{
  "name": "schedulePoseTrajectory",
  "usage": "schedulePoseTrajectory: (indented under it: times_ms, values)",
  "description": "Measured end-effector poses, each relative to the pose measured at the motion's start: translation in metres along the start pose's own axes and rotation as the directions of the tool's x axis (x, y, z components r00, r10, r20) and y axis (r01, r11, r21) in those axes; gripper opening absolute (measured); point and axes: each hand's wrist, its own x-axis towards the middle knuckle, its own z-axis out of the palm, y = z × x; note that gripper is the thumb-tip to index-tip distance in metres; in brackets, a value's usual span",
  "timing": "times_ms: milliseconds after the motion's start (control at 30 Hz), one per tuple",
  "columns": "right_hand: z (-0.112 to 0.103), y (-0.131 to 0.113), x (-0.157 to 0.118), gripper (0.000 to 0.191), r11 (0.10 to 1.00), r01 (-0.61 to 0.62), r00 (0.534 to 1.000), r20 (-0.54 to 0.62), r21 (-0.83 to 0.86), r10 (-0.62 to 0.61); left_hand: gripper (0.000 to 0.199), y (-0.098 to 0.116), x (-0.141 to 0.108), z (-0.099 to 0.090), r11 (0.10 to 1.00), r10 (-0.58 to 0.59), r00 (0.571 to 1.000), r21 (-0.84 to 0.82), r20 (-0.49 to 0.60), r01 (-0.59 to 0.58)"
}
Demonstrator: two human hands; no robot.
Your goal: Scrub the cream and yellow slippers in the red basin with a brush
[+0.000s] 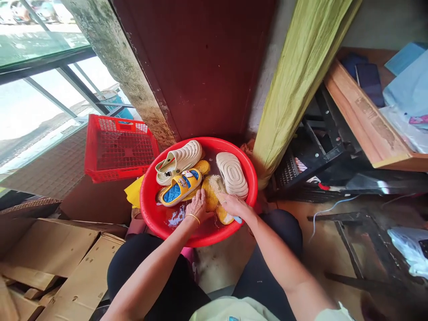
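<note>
A red basin (145, 203) of water stands between my knees. My right hand (234, 206) is closed round a scrubbing brush (216, 183), its pale bristles on a yellow slipper (211, 196) whose textured sole faces up. A blue handle end pokes out below that hand. On the slipper's left side, my left hand (197, 206) grips its edge, fingertips partly hidden. Close by lies a yellow slipper with blue insole (180, 189). Behind it a cream clog (182, 158) rests on its side, and another cream clog (232, 174) lies sole up at the right.
A red plastic crate (120, 154) sits beyond the basin at left, near cardboard boxes (60, 249). A dark red door (197, 67) stands behind. To the right hang a yellow-green curtain (294, 84) and an open wooden drawer (371, 116) above a black metal frame.
</note>
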Motion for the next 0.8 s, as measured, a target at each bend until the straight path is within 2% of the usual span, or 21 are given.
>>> schedulePoseTrajectory:
  times_ms: [100,200,367,467,600,733,800]
  values:
    - [-0.007,0.003,0.000,0.058,0.998,-0.021,0.998,-0.052,0.057,0.024,0.094,-0.001,0.005,-0.006,0.996,0.018,0.997,-0.088,-0.074,-0.025]
    - [-0.015,0.006,0.000,0.061,0.991,-0.005,0.990,-0.137,0.136,0.023,0.085,-0.008,0.007,-0.020,0.967,0.064,0.984,-0.235,-0.166,-0.103]
    - [-0.025,0.009,0.001,0.063,0.975,0.097,0.941,-0.337,0.200,-0.024,0.092,-0.023,0.000,-0.048,0.838,0.118,0.916,-0.458,-0.383,-0.299]
    - [-0.023,0.005,-0.001,0.061,0.970,0.172,0.911,-0.402,0.170,-0.091,0.100,-0.027,-0.002,-0.060,0.822,0.106,0.861,-0.443,-0.498,-0.357]
    - [-0.008,-0.007,-0.017,0.059,0.953,0.288,0.894,-0.384,0.096,-0.231,0.106,-0.030,0.000,-0.068,0.882,0.098,0.811,-0.327,-0.576,-0.339]
    - [0.005,-0.015,-0.029,0.059,0.933,0.359,0.891,-0.308,0.026,-0.334,0.107,-0.032,-0.001,-0.067,0.928,0.104,0.807,-0.236,-0.581,-0.289]
    - [0.003,-0.014,-0.022,0.059,0.949,0.315,0.902,-0.315,0.014,-0.295,0.109,-0.028,-0.004,-0.065,0.931,0.129,0.818,-0.215,-0.560,-0.294]
